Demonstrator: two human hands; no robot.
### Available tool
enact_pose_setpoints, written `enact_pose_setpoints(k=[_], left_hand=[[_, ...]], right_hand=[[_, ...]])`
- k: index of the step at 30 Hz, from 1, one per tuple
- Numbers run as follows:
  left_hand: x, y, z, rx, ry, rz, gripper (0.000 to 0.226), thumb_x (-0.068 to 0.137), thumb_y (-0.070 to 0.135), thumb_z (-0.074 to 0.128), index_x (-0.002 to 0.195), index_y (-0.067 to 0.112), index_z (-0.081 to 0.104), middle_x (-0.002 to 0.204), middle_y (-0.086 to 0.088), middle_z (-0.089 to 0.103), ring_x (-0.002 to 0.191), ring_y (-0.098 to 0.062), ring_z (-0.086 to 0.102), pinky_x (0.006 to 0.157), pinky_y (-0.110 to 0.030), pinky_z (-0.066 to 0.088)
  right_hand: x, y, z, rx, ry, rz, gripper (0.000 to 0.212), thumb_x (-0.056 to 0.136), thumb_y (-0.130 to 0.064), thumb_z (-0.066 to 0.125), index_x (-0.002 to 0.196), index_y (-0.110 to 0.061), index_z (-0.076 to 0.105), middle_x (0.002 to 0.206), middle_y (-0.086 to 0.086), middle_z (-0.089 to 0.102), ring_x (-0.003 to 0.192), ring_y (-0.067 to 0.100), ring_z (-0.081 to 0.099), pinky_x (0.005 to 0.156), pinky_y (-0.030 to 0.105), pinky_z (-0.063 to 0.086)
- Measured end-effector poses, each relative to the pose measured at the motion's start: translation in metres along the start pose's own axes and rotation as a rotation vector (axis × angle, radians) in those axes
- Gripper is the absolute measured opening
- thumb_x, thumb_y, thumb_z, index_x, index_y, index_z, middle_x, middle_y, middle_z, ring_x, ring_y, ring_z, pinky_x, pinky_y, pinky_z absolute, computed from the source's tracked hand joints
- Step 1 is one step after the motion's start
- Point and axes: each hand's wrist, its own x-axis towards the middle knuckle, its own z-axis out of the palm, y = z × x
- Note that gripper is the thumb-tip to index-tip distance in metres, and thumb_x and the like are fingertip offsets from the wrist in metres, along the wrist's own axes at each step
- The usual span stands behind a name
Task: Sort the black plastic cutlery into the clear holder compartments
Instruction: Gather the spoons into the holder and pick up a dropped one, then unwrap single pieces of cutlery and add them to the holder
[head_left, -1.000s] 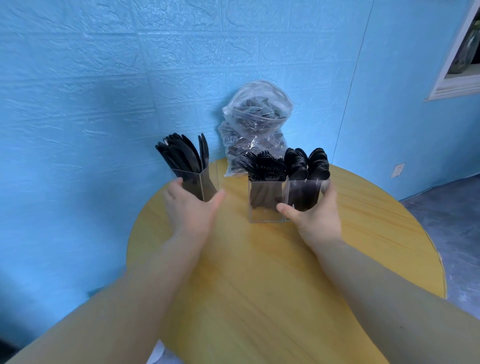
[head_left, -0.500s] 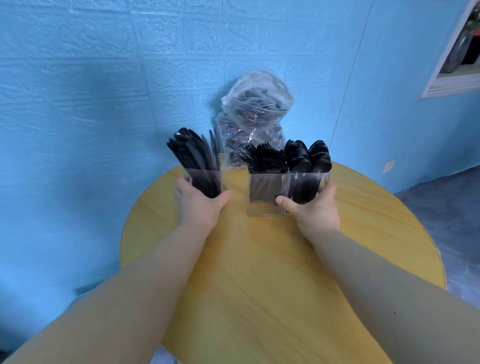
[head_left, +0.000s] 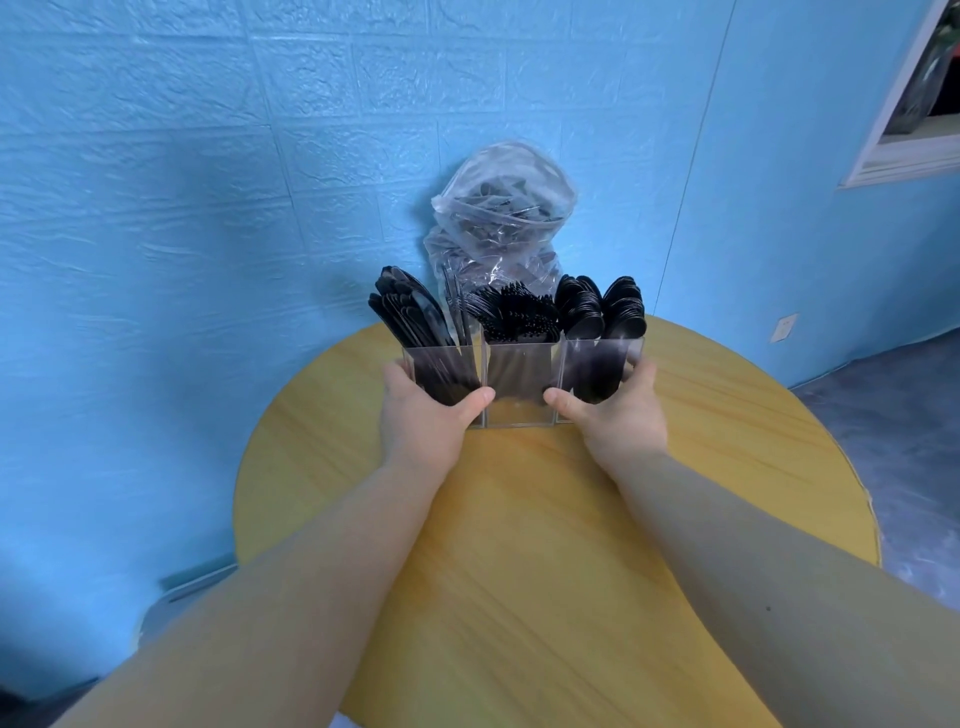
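Knives (head_left: 410, 317) are standing blade-up in the left clear compartment (head_left: 441, 371), and my left hand (head_left: 423, 421) is wrapping its grip around that compartment, thumb lying across the front face and fingers curling round the outer side. Just beside it, touching or very nearly so, the middle compartment (head_left: 519, 387) is holding the forks (head_left: 519, 312), tines up, and no hand is covering its front. Next in line, the right compartment (head_left: 597, 369) is carrying the spoons (head_left: 602, 309), bowls up, and my right hand (head_left: 618, 418) is clamping its grip on it, thumb pressing the front near the seam with the middle one, fingers hooking round the far side. All three compartments are sitting in a row on the round wooden worktop (head_left: 545, 545), toward its far edge. Behind them a clear plastic bag (head_left: 501, 218) with more black cutlery inside is leaning against the blue wall (head_left: 208, 208).
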Motion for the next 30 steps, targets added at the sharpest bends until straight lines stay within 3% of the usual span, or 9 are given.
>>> enact_pose_setpoints(k=[4, 8, 12, 16, 19, 25, 30], left_hand=[[0.002, -0.002, 0.0, 0.001, -0.022, 0.012, 0.086, 0.066, 0.04, 0.085, 0.132, 0.014, 0.036, 0.13, 0.004, 0.048, 0.116, -0.013, 0.047, 0.088, -0.024, 0.036], [-0.001, 0.003, -0.014, 0.05, -0.012, 0.068, 0.109, 0.061, 0.05, 0.084, 0.146, 0.016, 0.024, 0.145, -0.002, 0.035, 0.135, -0.018, 0.034, 0.111, -0.038, 0.032], [-0.012, 0.022, -0.042, 0.176, 0.074, 0.204, 0.11, 0.065, 0.053, 0.079, 0.149, 0.017, 0.019, 0.149, -0.002, 0.028, 0.139, -0.019, 0.025, 0.115, -0.041, 0.025], [-0.026, 0.053, -0.068, 0.297, 0.175, 0.343, 0.1, 0.068, 0.054, 0.076, 0.147, 0.02, 0.025, 0.147, -0.001, 0.033, 0.136, -0.022, 0.027, 0.112, -0.038, 0.025], [-0.024, 0.084, -0.079, 0.397, 0.16, 0.464, 0.085, 0.075, 0.056, 0.069, 0.145, 0.026, 0.03, 0.146, 0.002, 0.034, 0.133, -0.023, 0.03, 0.108, -0.041, 0.028], [0.027, 0.137, -0.076, 0.5, 0.009, 0.589, 0.053, 0.091, 0.043, 0.055, 0.14, 0.029, 0.04, 0.146, 0.004, 0.036, 0.132, -0.025, 0.03, 0.107, -0.042, 0.031], [0.1, 0.151, -0.038, 0.529, -0.16, 0.631, 0.038, 0.096, 0.026, 0.053, 0.134, 0.024, 0.051, 0.141, 0.0, 0.044, 0.126, -0.023, 0.044, 0.104, -0.035, 0.033]], right_hand=[[-0.001, -0.001, -0.001, -0.01, -0.012, -0.004, 0.096, 0.066, -0.043, 0.084, 0.14, -0.02, 0.026, 0.141, -0.003, 0.047, 0.127, 0.022, 0.047, 0.096, 0.034, 0.04], [-0.012, -0.004, -0.014, -0.009, -0.016, -0.034, 0.11, 0.067, -0.046, 0.081, 0.15, -0.02, 0.013, 0.152, -0.004, 0.032, 0.136, 0.021, 0.037, 0.104, 0.036, 0.035], [-0.033, -0.017, -0.035, -0.009, 0.031, -0.14, 0.102, 0.072, -0.047, 0.077, 0.15, -0.021, 0.015, 0.153, -0.004, 0.027, 0.138, 0.016, 0.033, 0.106, 0.038, 0.034], [-0.052, -0.045, -0.055, -0.058, 0.097, -0.332, 0.081, 0.079, -0.046, 0.07, 0.145, -0.02, 0.029, 0.141, -0.004, 0.04, 0.129, 0.014, 0.04, 0.106, 0.038, 0.036], [-0.053, -0.074, -0.067, -0.082, 0.139, -0.444, 0.064, 0.084, -0.041, 0.066, 0.138, -0.021, 0.04, 0.132, -0.004, 0.044, 0.121, 0.015, 0.044, 0.101, 0.031, 0.037], [0.002, -0.127, -0.079, -0.121, 0.112, -0.563, 0.033, 0.089, -0.025, 0.061, 0.121, -0.019, 0.056, 0.122, -0.002, 0.053, 0.094, 0.008, 0.051, 0.085, 0.024, 0.043], [0.085, -0.148, -0.057, -0.277, -0.005, -0.545, 0.025, 0.093, -0.024, 0.055, 0.116, -0.017, 0.061, 0.117, -0.001, 0.062, 0.099, 0.012, 0.057, 0.08, 0.019, 0.038]])
